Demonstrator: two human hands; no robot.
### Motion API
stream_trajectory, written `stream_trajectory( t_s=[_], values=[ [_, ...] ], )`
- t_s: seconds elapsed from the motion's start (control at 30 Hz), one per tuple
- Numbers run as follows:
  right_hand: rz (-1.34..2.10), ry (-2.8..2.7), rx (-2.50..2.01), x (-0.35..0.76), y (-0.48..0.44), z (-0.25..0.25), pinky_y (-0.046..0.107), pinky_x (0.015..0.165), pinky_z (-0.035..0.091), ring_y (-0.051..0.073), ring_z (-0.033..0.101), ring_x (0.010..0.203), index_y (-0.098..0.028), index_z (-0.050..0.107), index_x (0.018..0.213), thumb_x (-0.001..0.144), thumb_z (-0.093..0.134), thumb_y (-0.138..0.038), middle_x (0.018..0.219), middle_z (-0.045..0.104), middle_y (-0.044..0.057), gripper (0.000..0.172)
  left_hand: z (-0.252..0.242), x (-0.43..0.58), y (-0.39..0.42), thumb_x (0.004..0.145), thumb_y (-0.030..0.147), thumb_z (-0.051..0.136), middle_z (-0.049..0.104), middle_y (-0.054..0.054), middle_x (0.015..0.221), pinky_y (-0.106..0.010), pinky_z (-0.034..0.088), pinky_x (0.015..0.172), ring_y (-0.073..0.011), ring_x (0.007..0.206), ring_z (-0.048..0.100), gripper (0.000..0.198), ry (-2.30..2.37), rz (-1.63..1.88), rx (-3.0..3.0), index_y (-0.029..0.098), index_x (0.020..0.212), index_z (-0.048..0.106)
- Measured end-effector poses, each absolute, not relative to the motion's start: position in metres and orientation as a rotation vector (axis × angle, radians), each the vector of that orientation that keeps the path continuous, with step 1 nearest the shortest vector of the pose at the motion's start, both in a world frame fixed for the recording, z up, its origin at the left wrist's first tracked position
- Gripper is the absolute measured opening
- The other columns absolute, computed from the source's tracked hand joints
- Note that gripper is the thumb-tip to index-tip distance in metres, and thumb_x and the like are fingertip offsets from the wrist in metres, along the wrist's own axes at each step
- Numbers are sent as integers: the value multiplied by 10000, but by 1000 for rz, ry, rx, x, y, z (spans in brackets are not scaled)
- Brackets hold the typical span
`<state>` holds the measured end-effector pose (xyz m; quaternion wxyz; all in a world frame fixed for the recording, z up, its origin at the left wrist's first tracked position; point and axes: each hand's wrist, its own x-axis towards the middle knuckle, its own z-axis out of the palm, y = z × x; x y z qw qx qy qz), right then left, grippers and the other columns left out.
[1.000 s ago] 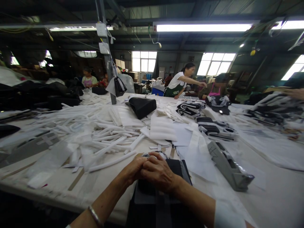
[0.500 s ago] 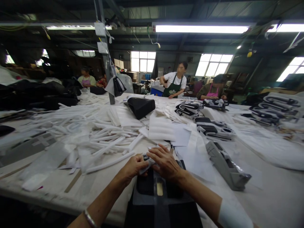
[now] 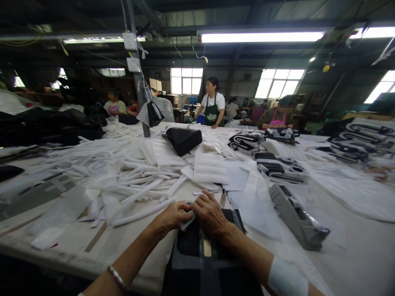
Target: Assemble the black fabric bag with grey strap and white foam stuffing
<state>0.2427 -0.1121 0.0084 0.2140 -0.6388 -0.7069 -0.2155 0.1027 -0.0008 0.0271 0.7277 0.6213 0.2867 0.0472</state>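
A black bag [image 3: 228,273] lies in front of me at the table's near edge. Down its middle runs a strap with a pale gold plate [image 3: 207,248]. Over the bag's far end, my left hand [image 3: 173,218] pinches a small whitish translucent piece of wrapping [image 3: 187,224], whose loose corner hangs below the fingers. My right hand [image 3: 210,214] is beside it, fingers curled in on the same wrapping. The fingertips partly hide what they grip.
White foam rods [image 3: 142,181] are heaped to the left. A grey tape dispenser [image 3: 298,218] stands at right. Foam sheets [image 3: 211,167], a black bag [image 3: 183,139] and folded black straps [image 3: 271,164] lie farther back. Across the table stands a person in a green apron [image 3: 212,113].
My right hand's fingers have curled in from a flatter pose over the wrapping. My left hand has shifted slightly left. The person in the green apron has moved left.
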Motion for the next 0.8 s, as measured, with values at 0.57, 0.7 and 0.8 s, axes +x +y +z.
stream_trajectory(
  t_s=[0.57,0.7,0.8],
  values=[
    [1375,-226,-1216,204,-141,24,156,347,286,34,491,405,-119,623,853,726,757,-413,798,663,25,347,30,109,-1,526,382,828,485,102,531,-178,310,439,-67,458,427,539,595,168,1527,161,916,528],
    [1381,-77,-1176,195,-133,24,144,375,296,37,523,429,-133,596,823,761,735,-277,731,637,-10,209,32,103,7,609,311,736,495,95,571,-185,316,435,-73,466,419,486,539,92,1705,152,1015,522],
    [1363,-70,-1200,193,-133,23,146,374,303,41,526,422,-133,573,779,766,717,-253,686,626,-13,188,43,102,16,587,256,716,534,74,631,-194,356,451,-91,506,467,525,485,-39,1747,151,1070,538]
  ],
)
